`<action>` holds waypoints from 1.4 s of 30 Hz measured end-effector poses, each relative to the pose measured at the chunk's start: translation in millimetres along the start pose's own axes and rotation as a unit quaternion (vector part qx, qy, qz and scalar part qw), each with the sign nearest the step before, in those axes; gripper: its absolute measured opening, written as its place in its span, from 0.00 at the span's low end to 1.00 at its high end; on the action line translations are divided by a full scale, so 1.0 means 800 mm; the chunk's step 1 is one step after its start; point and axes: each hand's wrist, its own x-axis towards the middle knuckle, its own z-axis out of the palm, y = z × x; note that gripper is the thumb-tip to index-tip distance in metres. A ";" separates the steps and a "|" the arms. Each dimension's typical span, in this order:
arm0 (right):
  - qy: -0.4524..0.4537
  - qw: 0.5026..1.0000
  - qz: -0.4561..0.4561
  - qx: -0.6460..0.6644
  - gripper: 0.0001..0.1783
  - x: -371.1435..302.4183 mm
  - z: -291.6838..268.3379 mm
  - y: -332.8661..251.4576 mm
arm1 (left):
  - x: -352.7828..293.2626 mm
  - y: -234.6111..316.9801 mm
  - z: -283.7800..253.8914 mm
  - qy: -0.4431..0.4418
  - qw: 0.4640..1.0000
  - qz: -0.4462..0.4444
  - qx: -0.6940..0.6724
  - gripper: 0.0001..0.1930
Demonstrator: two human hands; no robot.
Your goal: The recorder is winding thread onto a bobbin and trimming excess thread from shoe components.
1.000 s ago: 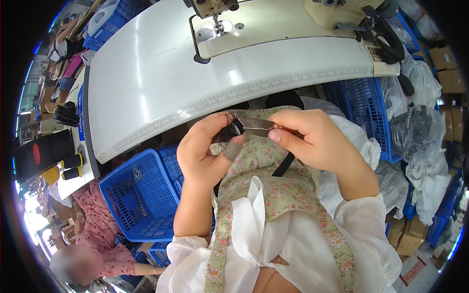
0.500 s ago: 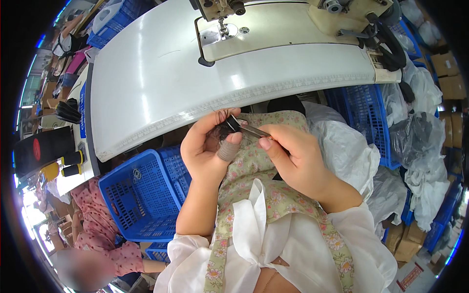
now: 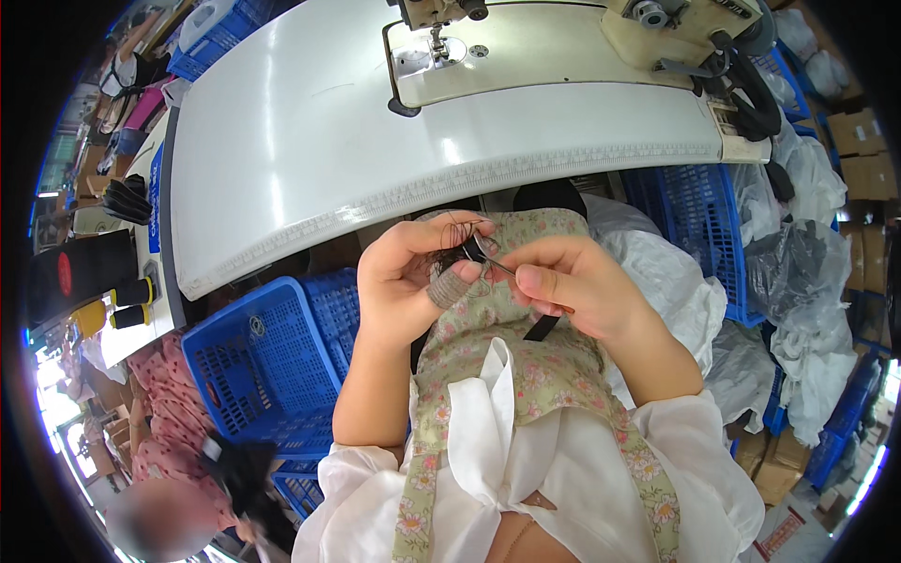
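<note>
Left hand [image 3: 399, 272]: pinches a small black piece [image 3: 474, 249] between thumb and fingers, apparently to steady it.
Right hand [image 3: 587, 293]: grips a slim metal tool [image 3: 502, 267] in its fingertips, seemingly for fine control.
Black piece: above the apron [image 3: 502, 314], near side of the table [image 3: 282, 141], perhaps for clearance.

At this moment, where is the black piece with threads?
In the head view, the black piece is just above centre, held in the left hand, left of the thin tool in the right hand.
</note>
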 end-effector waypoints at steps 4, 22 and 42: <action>-0.028 1.000 0.010 -0.002 0.12 0.000 -0.001 0.000 | -0.004 0.004 0.000 -0.002 1.000 -0.025 -0.015 0.14; 0.033 0.994 0.002 -0.109 0.14 -0.004 0.005 0.001 | -0.011 -0.003 -0.009 -0.038 0.982 0.062 0.173 0.13; 0.016 0.996 -0.003 -0.088 0.16 -0.005 0.000 0.002 | -0.011 -0.012 -0.007 -0.043 0.974 0.052 0.218 0.14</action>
